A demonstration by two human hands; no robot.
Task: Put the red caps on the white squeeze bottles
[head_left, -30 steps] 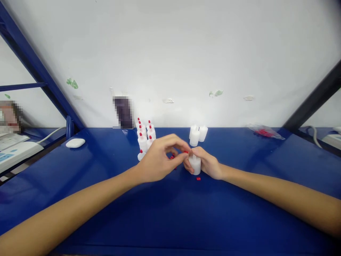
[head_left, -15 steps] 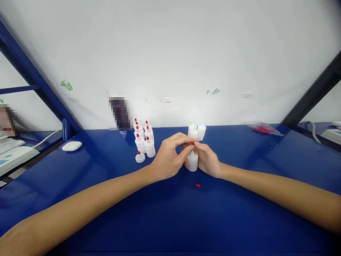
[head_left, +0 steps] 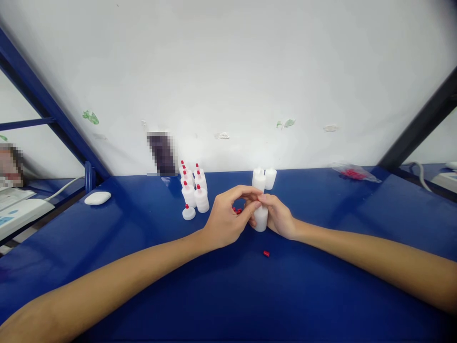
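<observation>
A small white plastic squeeze bottle point(head_left: 261, 220) stands on the blue table between my two hands. My left hand point(head_left: 228, 216) comes in from the left, thumb and forefinger closed at the bottle's upper part. From the right, my right hand point(head_left: 281, 216) is closed about the bottle, with its thumb at the top. The fingertips meet there and cover the nozzle, so a cap on it cannot be made out. One loose red cap point(head_left: 266, 254) lies in front of the bottle. More red caps point(head_left: 238, 211) show through the gap in my left hand.
Several white bottles with red caps point(head_left: 202, 200) stand in rows at the left, a short round white piece point(head_left: 189, 213) with a red tip before them. More white bottles point(head_left: 270, 178) stand behind my hands. A bag of red caps point(head_left: 355, 174) and a white mouse point(head_left: 97, 198) lie farther out.
Both hands stay on the bottle, with only a slight shift of fingers. The view has moved a little, and red caps behind my left hand now show.
</observation>
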